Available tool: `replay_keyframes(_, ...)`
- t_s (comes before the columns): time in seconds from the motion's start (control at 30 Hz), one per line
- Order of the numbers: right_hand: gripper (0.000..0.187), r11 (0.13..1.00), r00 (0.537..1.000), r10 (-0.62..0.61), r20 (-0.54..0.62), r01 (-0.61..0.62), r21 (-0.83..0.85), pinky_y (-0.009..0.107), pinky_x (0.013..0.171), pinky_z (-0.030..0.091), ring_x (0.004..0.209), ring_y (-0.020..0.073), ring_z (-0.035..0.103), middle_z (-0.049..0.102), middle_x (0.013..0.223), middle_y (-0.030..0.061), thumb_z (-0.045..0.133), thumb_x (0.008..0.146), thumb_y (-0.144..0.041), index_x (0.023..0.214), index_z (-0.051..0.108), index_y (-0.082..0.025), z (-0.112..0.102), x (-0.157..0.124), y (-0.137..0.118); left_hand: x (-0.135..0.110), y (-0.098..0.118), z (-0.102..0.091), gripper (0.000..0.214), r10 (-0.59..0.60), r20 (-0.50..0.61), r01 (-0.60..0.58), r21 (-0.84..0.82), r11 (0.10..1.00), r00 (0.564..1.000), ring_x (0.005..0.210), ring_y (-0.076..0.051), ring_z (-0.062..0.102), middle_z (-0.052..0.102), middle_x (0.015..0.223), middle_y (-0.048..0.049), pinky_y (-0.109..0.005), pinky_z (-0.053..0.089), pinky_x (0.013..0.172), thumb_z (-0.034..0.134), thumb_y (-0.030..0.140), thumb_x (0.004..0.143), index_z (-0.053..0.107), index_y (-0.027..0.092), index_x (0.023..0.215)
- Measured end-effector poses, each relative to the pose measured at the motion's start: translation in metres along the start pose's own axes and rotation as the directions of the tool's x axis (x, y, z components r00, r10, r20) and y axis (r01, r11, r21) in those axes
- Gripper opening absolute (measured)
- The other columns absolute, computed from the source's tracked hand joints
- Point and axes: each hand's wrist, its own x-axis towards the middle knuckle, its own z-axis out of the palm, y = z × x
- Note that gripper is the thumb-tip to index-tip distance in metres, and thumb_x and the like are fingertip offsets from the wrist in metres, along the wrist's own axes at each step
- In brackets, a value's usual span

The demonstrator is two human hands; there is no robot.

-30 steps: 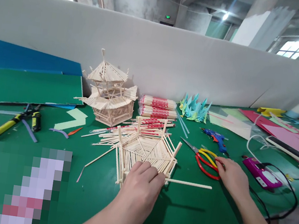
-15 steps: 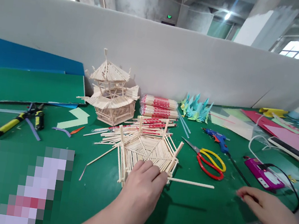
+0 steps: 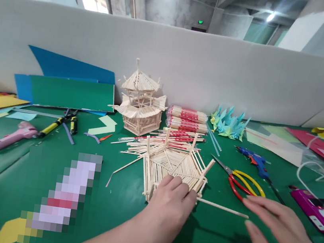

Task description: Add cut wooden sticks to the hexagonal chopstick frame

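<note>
My left hand (image 3: 170,215) is closed over the near edge of a frame built of wooden sticks (image 3: 171,163), with a many-sided slatted floor and several upright corner posts. Its fingertips are hidden inside the frame. A single long stick (image 3: 225,208) juts out to the right from beside that hand. Close to the stick's free end is my right hand (image 3: 284,239), thumb and fingers apart, with nothing visible between them. Scissors (image 3: 246,185) with red and yellow handles lie just beyond it, and a blue glue gun (image 3: 254,160) rests farther back.
A finished-looking stick pagoda (image 3: 141,106) stands behind the frame, near bundled sticks (image 3: 188,119) and blue-green folded paper (image 3: 231,123). Right sits a purple power strip (image 3: 315,209). On the left lie yellow-handled pliers (image 3: 56,124), a pink glue gun (image 3: 12,136) and paper scraps.
My right hand has moved left and spread its fingers near the stick's end. The stick now slants slightly downward to the right. The camera view has turned left; my left hand stays on the frame.
</note>
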Motion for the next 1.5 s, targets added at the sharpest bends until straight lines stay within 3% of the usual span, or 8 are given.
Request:
replay_keyframes(0.13,0.035,0.969,0.949,-0.235,0.213,0.246,-0.03,0.042,0.078,0.042,0.091,0.0268,0.06,0.063,0.105,0.0088,0.054,0.081,-0.032,0.115,0.053,-0.023,0.008,0.026,-0.032,0.0,0.0,0.0,0.014,0.005,0.002,-0.005,0.01,1.0,1.0,0.066,-0.018,0.045,0.056,0.071,-0.0037,-0.032,0.034,0.059,0.044,0.013,0.085,0.054,0.016,0.076)
replay_keyframes(0.33,0.022,0.975,0.937,-0.216,0.274,0.194,0.107,0.028,0.057,0.042,0.061,0.0159,0.058,0.062,0.07,0.0035,0.038,0.09,-0.021,0.1,0.058,-0.019,0.023,0.034,-0.043,-0.003,0.002,0.003,0.01,0.033,-0.012,-0.033,0.013,0.999,0.999,0.074,-0.019,0.05,0.061,0.079,-0.0046,-0.034,0.037,0.07,0.045,0.014,0.086,0.056,0.015,0.086)
replay_keyframes(0.43,0.022,0.978,0.937,-0.199,0.288,0.17,0.124,0.027,0.058,0.043,0.064,0.0158,0.059,0.062,0.073,0.0033,0.04,0.09,-0.022,0.101,0.058,-0.02,0.024,0.033,-0.04,-0.013,-0.001,0.001,0.025,-0.005,-0.162,0.011,0.032,0.999,0.987,0.1,-0.023,0.049,0.061,0.107,-0.0084,-0.04,0.03,0.088,0.049,0.016,0.086,0.05,0.016,0.111)
replay_keyframes(0.57,0.021,0.977,0.948,-0.191,0.256,0.16,0.139,0.026,0.059,0.045,0.064,0.0149,0.06,0.063,0.075,0.0034,0.041,0.089,-0.021,0.096,0.06,-0.021,0.021,0.033,-0.039,-0.035,-0.023,-0.002,0.049,-0.236,-0.406,0.252,-0.015,0.968,0.883,0.112,-0.03,0.045,0.053,0.12,-0.0164,-0.046,0.032,0.09,0.061,0.025,0.078,0.042,0.015,0.122)
replay_keyframes(0.7,0.022,0.976,0.955,-0.179,0.235,0.143,0.163,0.025,0.058,0.046,0.061,0.0139,0.059,0.063,0.072,0.0033,0.04,0.089,-0.02,0.091,0.062,-0.019,0.021,0.035,-0.042,-0.05,-0.047,-0.001,0.044,-0.526,-0.201,0.446,-0.336,0.829,0.826,0.109,-0.027,0.051,0.057,0.115,-0.0125,-0.045,0.042,0.088,0.064,0.027,0.075,0.049,0.019,0.115)
replay_keyframes(0.77,0.022,0.977,0.957,-0.17,0.235,0.132,0.169,0.025,0.058,0.047,0.061,0.0139,0.059,0.063,0.071,0.0033,0.041,0.089,-0.02,0.091,0.063,-0.019,0.022,0.036,-0.043,-0.052,-0.052,-0.001,0.031,-0.582,-0.087,0.471,-0.496,0.729,0.809,0.103,-0.023,0.056,0.063,0.107,-0.0094,-0.042,0.045,0.086,0.062,0.026,0.075,0.056,0.019,0.105)
replay_keyframes(1.1,0.023,0.977,0.959,-0.166,0.231,0.128,0.169,0.024,0.058,0.047,0.06,0.0134,0.059,0.063,0.071,0.0036,0.041,0.089,-0.02,0.091,0.063,-0.019,0.023,0.035,-0.044,-0.039,-0.044,-0.009,0.01,-0.555,-0.064,0.363,-0.693,0.623,0.829,0.069,-0.014,0.062,0.069,0.077,-0.0031,-0.026,0.05,0.067,0.058,0.018,0.077,0.067,0.017,0.082)
replay_keyframes(1.5,0.021,0.975,0.952,-0.176,0.252,0.132,0.181,0.025,0.057,0.044,0.061,0.0136,0.058,0.061,0.071,0.003,0.042,0.089,-0.02,0.092,0.063,-0.02,0.023,0.038,-0.042,-0.04,-0.052,-0.009,0.014,-0.499,0.015,0.352,-0.727,0.59,0.867,0.07,-0.015,0.061,0.069,0.076,-0.0043,-0.028,0.048,0.065,0.055,0.022,0.08,0.069,0.018,0.079)
